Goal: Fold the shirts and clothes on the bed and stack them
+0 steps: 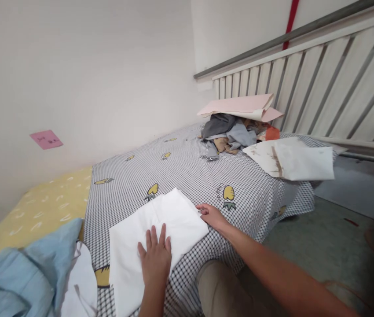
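A white cloth (181, 224), partly folded and lightly creased, is spread on the bed. My left hand (155, 255) lies flat on it with the fingers stretched out. At the cloth's right-hand edge, my right hand (210, 215) has its fingers closed in a pinch on the border. The cloth's lower end runs out of view at the bottom. Under it is a black-and-white checked bed sheet (187, 163) with yellow pineapple prints.
Blue fabric (18, 277) and a white piece (80, 281) lie at the lower left, before a yellow sheet (51, 193). A heap of clothes (229, 132) under pink sheets (240, 105) sits at the back right. Stained white fabric (306, 160) lies by the slatted bed rail (325, 88).
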Demonstrator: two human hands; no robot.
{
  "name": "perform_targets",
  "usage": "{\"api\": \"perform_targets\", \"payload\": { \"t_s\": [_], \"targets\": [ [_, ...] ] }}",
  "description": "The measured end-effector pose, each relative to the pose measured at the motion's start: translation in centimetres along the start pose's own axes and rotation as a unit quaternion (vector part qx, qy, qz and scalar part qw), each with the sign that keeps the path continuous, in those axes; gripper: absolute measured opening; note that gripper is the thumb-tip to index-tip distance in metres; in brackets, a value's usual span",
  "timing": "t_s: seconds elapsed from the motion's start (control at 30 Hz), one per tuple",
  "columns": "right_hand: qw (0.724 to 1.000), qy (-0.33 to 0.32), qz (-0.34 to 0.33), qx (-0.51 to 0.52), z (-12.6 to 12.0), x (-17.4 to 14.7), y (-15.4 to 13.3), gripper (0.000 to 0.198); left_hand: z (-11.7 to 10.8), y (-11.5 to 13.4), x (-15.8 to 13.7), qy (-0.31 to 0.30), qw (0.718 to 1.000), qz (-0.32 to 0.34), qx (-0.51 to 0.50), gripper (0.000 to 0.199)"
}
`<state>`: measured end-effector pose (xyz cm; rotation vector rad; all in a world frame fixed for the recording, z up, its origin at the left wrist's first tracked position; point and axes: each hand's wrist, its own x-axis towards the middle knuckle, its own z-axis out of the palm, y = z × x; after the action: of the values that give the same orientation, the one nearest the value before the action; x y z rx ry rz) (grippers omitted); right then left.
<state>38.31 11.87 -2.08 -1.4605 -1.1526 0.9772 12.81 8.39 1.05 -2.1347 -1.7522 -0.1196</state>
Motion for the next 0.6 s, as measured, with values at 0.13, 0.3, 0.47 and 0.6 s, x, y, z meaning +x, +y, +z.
{"api": "perform_targets", "payload": {
  "t_s": [0.13, 0.3, 0.47, 0.6],
  "targets": [
    [1.000, 0.004, -0.004, 0.012, 0.2, 0.1, -0.1, 0.030, 0.0, -0.1, 0.1, -0.022, 1.000, -0.001, 0.017, 0.051],
    [1.000, 0.002, -0.007, 0.003, 0.5, -0.2, 0.1, 0.017, 0.1, 0.0, 0.1, -0.034, 0.999, -0.006, 0.005, 0.052],
    [0.999, -0.049, -0.012, -0.004, -0.2, -0.7, -0.6, 0.026, 0.1, 0.1, 0.0, -0.014, 1.000, -0.010, 0.000, 0.051],
    [0.993, -0.121, 0.000, 0.007, -1.6, -1.1, -2.1, 0.067, 0.2, 0.1, 0.0, -0.013, 1.000, -0.006, 0.005, 0.051]
  ]
}}
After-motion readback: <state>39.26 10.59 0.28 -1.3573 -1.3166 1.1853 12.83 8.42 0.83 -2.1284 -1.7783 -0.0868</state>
